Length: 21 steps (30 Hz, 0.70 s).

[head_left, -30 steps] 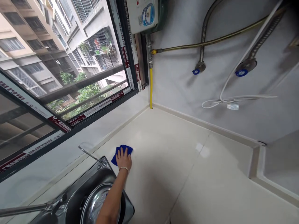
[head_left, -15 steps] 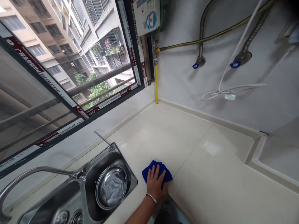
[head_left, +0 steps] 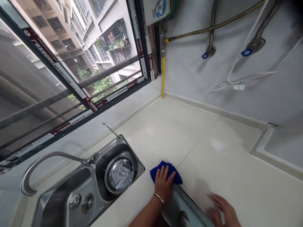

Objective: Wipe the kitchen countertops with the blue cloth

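My left hand (head_left: 164, 184) presses flat on a folded blue microfibre cloth (head_left: 155, 174), with a thin bangle on the wrist. The cloth lies on the cream stone countertop (head_left: 201, 148), close to the front edge and just right of the sink. My right hand (head_left: 223, 209) is at the lower right, blurred, its fingers apart and holding nothing. It is low over the countertop, and a dull, wiped-looking patch of the surface lies next to it. Whether it touches the surface is hidden by the blur.
A stainless double sink (head_left: 109, 151) with a mesh strainer basket (head_left: 119, 174) and a curved faucet (head_left: 40, 167) lies to the left. A grey appliance edge with a round knob (head_left: 183, 219) is at the bottom. A window, yellow gas pipe (head_left: 163, 75) and wall hoses stand behind.
The cloth and my left hand have moved right and nearer me along the countertop, away from the sink's far corner. My right hand has come into view at the lower right.
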{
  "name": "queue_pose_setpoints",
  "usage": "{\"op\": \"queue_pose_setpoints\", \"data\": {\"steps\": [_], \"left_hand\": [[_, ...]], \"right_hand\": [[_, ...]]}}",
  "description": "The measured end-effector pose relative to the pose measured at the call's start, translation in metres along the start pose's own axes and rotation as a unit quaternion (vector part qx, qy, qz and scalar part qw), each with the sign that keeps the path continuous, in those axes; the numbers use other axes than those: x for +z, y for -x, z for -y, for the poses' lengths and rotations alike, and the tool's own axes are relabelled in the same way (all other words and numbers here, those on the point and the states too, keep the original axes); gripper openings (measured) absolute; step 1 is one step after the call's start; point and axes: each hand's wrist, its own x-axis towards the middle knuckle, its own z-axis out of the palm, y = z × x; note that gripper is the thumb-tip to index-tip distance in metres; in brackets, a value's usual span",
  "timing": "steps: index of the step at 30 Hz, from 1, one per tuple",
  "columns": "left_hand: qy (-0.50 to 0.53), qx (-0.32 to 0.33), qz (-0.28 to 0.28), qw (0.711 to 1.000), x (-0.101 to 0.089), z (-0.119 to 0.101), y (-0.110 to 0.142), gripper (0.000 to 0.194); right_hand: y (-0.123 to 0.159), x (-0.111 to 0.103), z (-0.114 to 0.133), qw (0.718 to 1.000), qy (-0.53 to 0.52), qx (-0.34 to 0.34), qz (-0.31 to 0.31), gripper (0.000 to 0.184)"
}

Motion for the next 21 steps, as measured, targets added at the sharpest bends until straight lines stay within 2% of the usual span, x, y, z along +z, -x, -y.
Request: {"op": "queue_pose_setpoints", "data": {"steps": [4, 6, 8, 11, 13, 15, 18, 21], "left_hand": [[0.093, 0.032, 0.028, 0.995, -0.016, 0.004, -0.007, 0.084], [0.125, 0.026, 0.025, 0.992, -0.031, 0.020, 0.006, 0.083], [0.126, -0.019, -0.008, 0.992, -0.048, 0.048, 0.036, 0.071], [0.084, -0.132, -0.079, 0.985, -0.066, 0.106, 0.110, 0.057], [0.057, -0.217, -0.116, 0.968, -0.070, 0.143, 0.171, 0.054], [0.035, -0.287, -0.149, 0.946, -0.068, 0.172, 0.234, 0.051], [0.011, -0.372, -0.184, 0.910, -0.058, 0.192, 0.316, 0.052], [-0.018, -0.426, -0.218, 0.878, -0.049, 0.192, 0.367, 0.053]], "right_hand": [[-0.035, 0.054, 0.083, 0.996, -0.024, -0.075, 0.032, 0.054], [-0.047, 0.080, 0.113, 0.991, 0.004, -0.118, 0.059, 0.058], [-0.053, 0.103, 0.132, 0.980, 0.054, -0.169, 0.094, 0.063], [-0.051, 0.126, 0.141, 0.956, 0.140, -0.227, 0.121, 0.064], [-0.048, 0.135, 0.139, 0.946, 0.181, -0.242, 0.119, 0.063], [-0.049, 0.140, 0.133, 0.939, 0.203, -0.248, 0.122, 0.061], [-0.063, 0.146, 0.126, 0.928, 0.228, -0.255, 0.145, 0.057], [-0.090, 0.158, 0.125, 0.918, 0.262, -0.248, 0.165, 0.056]]}}
